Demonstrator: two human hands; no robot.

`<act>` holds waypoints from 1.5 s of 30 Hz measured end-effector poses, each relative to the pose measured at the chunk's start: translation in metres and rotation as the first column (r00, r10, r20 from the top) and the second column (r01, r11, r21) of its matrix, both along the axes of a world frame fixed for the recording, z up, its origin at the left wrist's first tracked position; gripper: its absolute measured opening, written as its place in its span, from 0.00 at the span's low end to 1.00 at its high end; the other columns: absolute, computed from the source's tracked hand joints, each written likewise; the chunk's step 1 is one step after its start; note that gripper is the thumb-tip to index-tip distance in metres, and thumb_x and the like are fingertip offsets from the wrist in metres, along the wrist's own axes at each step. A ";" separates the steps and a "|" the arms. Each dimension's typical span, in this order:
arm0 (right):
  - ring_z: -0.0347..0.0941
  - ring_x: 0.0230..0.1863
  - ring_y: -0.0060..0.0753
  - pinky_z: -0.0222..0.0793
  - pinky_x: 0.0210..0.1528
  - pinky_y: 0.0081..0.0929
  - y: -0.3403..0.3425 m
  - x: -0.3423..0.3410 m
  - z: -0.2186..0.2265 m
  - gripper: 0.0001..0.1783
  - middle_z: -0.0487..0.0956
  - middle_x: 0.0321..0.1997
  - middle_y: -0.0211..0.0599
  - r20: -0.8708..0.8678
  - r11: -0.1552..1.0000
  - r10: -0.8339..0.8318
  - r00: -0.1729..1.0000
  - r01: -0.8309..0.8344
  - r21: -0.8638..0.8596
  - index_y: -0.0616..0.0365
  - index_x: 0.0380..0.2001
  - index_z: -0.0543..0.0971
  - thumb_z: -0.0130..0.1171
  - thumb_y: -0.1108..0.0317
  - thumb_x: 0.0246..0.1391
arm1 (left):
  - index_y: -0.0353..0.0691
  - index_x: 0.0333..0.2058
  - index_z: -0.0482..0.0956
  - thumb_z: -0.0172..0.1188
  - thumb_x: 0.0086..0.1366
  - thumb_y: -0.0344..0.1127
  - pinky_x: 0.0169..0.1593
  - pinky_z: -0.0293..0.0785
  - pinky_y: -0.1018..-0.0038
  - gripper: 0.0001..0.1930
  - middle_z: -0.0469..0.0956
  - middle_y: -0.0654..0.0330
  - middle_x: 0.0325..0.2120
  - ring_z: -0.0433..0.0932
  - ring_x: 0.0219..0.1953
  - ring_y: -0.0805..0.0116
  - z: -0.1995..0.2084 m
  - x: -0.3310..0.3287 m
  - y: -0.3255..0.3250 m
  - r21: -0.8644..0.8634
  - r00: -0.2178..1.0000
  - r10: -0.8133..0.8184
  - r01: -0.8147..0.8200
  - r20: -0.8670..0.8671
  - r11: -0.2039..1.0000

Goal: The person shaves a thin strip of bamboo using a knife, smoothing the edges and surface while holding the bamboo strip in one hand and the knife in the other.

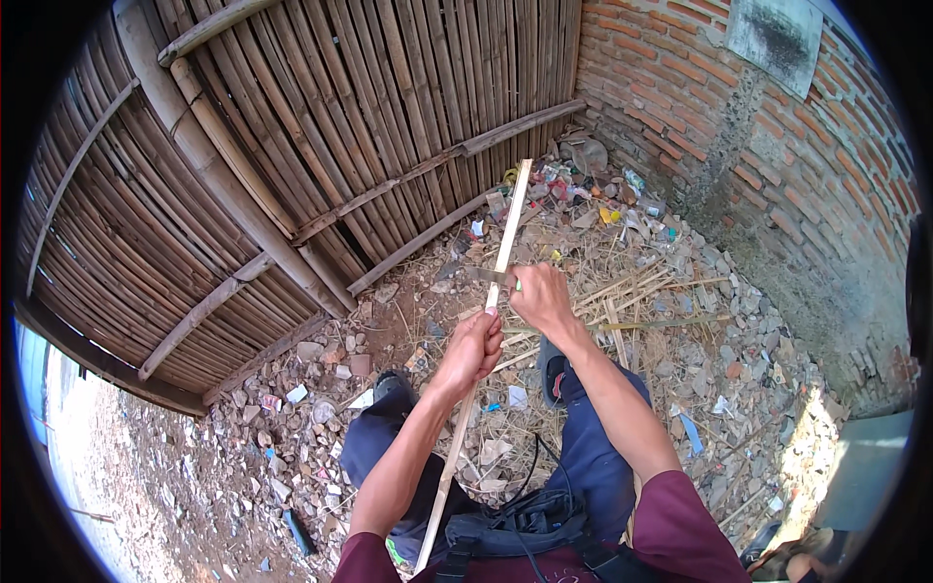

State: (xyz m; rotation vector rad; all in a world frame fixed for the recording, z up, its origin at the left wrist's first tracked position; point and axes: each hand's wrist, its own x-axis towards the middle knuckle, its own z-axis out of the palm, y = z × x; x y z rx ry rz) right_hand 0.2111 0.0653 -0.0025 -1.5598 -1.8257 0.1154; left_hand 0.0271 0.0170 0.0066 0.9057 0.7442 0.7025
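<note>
A long pale bamboo strip (514, 216) runs from near my lap up and away between my legs, tilted slightly right at its far end. My left hand (472, 350) is closed around its middle, thumb along the strip. Just beyond it, my right hand (541, 296) grips a knife (489, 276), whose green handle shows only in part between the fingers. The blade lies crosswise against the strip. Exactly how the edge meets the bamboo is too small to tell.
Rubble and litter cover the ground (321, 413). More split bamboo strips (632, 296) lie beyond my right foot. A bamboo-slat wall (389, 107) stands at the left, a brick wall (680, 87) at the right. A dark strapped bag (515, 530) rests at my waist.
</note>
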 end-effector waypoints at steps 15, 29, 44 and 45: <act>0.81 0.24 0.62 0.77 0.30 0.51 0.013 -0.002 -0.012 0.09 0.80 0.20 0.60 0.048 0.998 -0.024 0.999 0.021 0.055 0.61 0.24 0.86 0.57 0.72 0.44 | 0.46 0.30 0.63 0.42 0.85 0.48 0.14 0.44 0.76 0.20 0.55 0.73 0.14 0.51 0.11 0.81 -0.002 -0.005 -0.002 0.070 0.985 0.113 -0.105 -0.131 0.992; 0.83 0.44 0.71 0.78 0.49 0.58 0.062 0.084 -0.032 0.15 0.84 0.38 0.68 -0.109 0.901 -0.429 0.896 0.416 -0.125 0.69 0.36 0.86 0.58 0.68 0.54 | 0.50 0.29 0.64 0.45 0.83 0.47 0.20 0.46 0.77 0.18 0.55 0.76 0.19 0.51 0.18 0.83 -0.022 -0.044 -0.075 0.033 0.966 -0.035 0.044 -0.256 0.998; 0.83 0.30 0.62 0.78 0.35 0.53 0.011 0.016 -0.006 0.09 0.82 0.24 0.58 -0.090 0.988 -0.008 0.996 0.021 0.150 0.61 0.27 0.87 0.60 0.69 0.53 | 0.40 0.42 0.75 0.42 0.85 0.46 0.18 0.49 0.77 0.18 0.60 0.74 0.17 0.53 0.15 0.82 0.007 -0.030 -0.014 0.251 0.968 0.019 0.045 -0.250 0.967; 0.83 0.30 0.62 0.78 0.35 0.53 0.012 0.011 -0.012 0.09 0.82 0.24 0.58 -0.093 0.989 -0.006 0.996 0.020 0.148 0.61 0.27 0.87 0.60 0.69 0.53 | 0.42 0.40 0.74 0.42 0.85 0.46 0.19 0.49 0.77 0.18 0.58 0.75 0.17 0.52 0.16 0.83 0.001 -0.031 -0.011 0.229 0.981 -0.021 0.066 -0.194 0.971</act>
